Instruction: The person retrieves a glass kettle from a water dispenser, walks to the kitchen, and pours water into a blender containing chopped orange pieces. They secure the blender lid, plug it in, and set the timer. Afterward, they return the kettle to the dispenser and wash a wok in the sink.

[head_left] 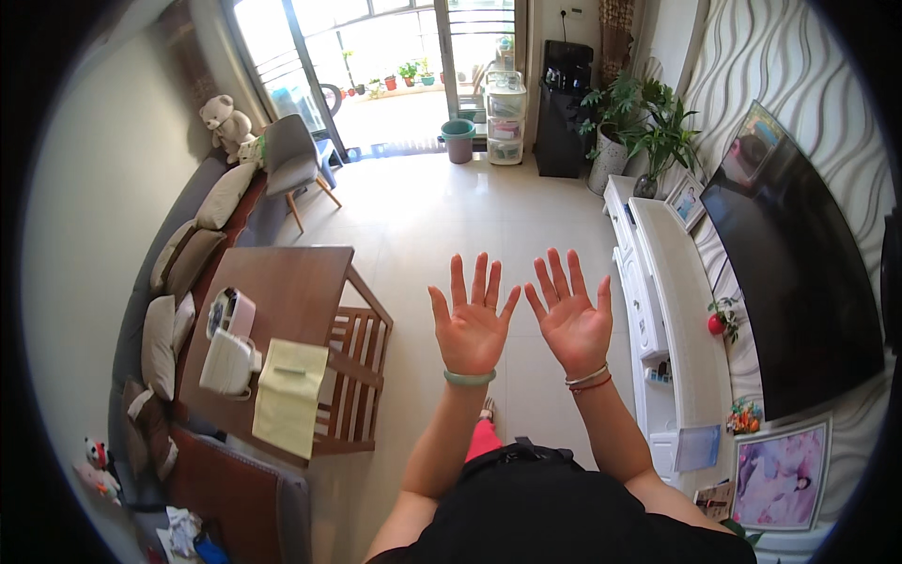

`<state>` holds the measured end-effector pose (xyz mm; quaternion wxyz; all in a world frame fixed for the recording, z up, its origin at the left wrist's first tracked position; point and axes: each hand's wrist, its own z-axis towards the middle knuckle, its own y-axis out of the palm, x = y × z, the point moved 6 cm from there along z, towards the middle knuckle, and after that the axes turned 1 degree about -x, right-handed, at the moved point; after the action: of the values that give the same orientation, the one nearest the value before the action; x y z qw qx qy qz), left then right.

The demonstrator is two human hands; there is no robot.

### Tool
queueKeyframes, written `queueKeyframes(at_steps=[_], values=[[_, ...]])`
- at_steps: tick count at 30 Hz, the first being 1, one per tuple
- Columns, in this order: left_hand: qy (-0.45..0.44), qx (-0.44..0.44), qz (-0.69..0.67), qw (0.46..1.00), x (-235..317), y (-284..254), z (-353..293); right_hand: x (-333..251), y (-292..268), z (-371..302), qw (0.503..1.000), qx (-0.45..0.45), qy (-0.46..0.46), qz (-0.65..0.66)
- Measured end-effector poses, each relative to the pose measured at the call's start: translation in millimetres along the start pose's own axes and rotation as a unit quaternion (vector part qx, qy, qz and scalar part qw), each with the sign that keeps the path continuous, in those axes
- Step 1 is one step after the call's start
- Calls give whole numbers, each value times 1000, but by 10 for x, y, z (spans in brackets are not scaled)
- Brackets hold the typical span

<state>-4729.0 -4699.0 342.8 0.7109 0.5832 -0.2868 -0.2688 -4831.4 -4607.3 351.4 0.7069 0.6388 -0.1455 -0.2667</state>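
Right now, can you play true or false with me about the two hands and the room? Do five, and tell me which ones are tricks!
1. The left hand and the right hand are both empty. True.
2. The fingers are curled into fists. False: the fingers are stretched out and spread.
3. The green bracelet is on the right wrist. False: the green bracelet is around the left wrist.
4. The bin stands beside the white drawers. True.
5. The big TV is on the person's left. False: the big TV is on the person's right.
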Motion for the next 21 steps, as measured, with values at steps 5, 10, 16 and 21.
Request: queueKeyframes(at_steps=[5,10,16,21], values=[[-49,-11,8,999,-124,-44,1635,-464,-83,1359,998,9,-59,-4],[-125,-2,-1,992,-403,-448,2888,-897,-534,2467,994,39,-104,11],[-152,18,-22,988,-727,-913,4565,-1440,-1076,4021,993,44,-110,8],[-115,9,-19,993,-656,-1021,6068,-1797,-1184,5505,994,42,-96,15]])
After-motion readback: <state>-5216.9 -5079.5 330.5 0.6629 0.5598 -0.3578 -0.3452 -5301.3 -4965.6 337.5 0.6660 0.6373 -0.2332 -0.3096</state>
